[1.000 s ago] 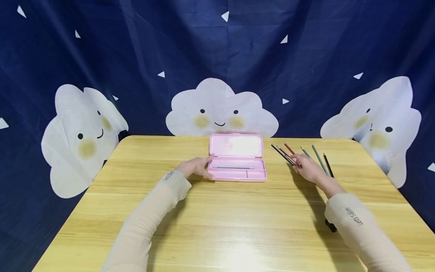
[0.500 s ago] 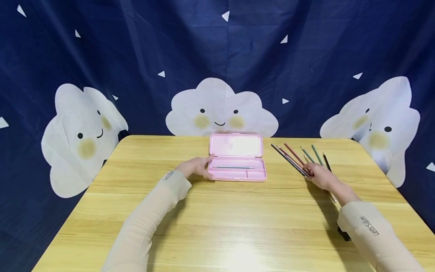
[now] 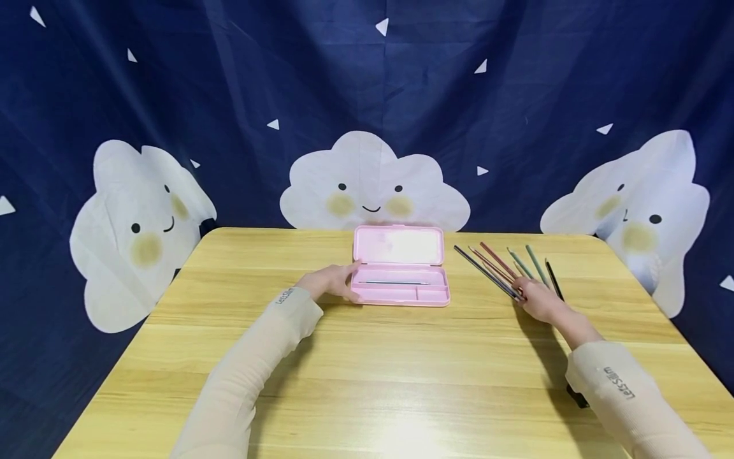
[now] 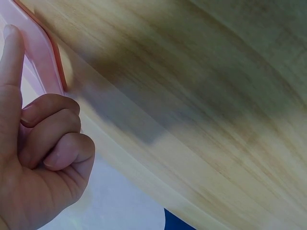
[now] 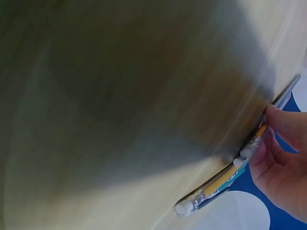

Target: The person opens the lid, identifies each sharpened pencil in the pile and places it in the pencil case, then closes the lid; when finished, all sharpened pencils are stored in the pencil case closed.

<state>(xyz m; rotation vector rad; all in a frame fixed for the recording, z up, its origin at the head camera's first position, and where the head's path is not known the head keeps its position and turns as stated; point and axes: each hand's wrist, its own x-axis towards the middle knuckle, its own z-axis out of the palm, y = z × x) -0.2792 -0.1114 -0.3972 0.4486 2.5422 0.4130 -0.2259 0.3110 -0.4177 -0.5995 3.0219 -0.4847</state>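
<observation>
A pink pencil case (image 3: pixel 387 294) lies with its lid (image 3: pixel 398 246) raised, and one thin pencil (image 3: pixel 395 283) rests in its long compartment. My left hand (image 3: pixel 325 282) grips the case's left end; in the left wrist view its thumb lies along the pink edge (image 4: pixel 41 48) and the other fingers curl. To the right, my right hand (image 3: pixel 539 299) pinches a dark blue pencil (image 3: pixel 484 270) between thumb and fingers. Beside it lie reddish pencils (image 3: pixel 496 255), partly covered by the hand. Pencils with white erasers (image 5: pixel 184 208) show near the hand in the right wrist view.
Green pencils (image 3: pixel 536 261) and a black pencil (image 3: pixel 554 280) lie right of the right hand on the wooden table (image 3: pixel 355 376). A dark blue curtain (image 3: pixel 373 76) with white clouds hangs behind the table's far edge.
My right hand has moved right and toward me, uncovering more of the pencils. The dark blue pencil has shifted slightly left at its far end. My left hand and the case stay put.
</observation>
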